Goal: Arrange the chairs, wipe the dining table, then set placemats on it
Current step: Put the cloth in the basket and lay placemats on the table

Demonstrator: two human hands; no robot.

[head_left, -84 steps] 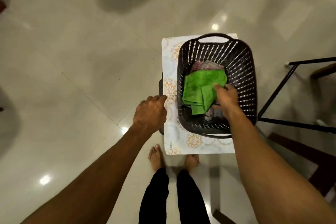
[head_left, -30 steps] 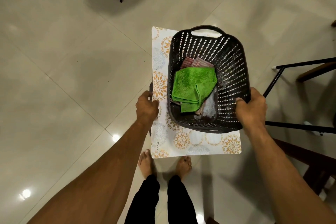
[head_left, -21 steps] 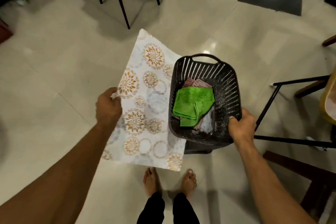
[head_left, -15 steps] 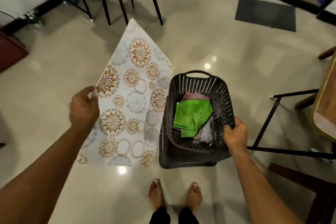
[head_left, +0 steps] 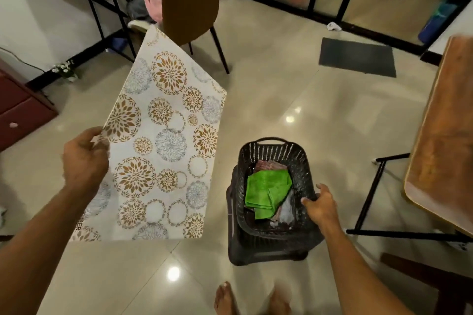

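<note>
pinching white flowery placemat, left hand; touching black holey plastic basket, right hand loose; might tip if bumped.

glossy beige tiled floor, dark perforated plastic basket, fuzzy green cloth, smooth floral-print placemat, worn wooden tabletop.
</note>
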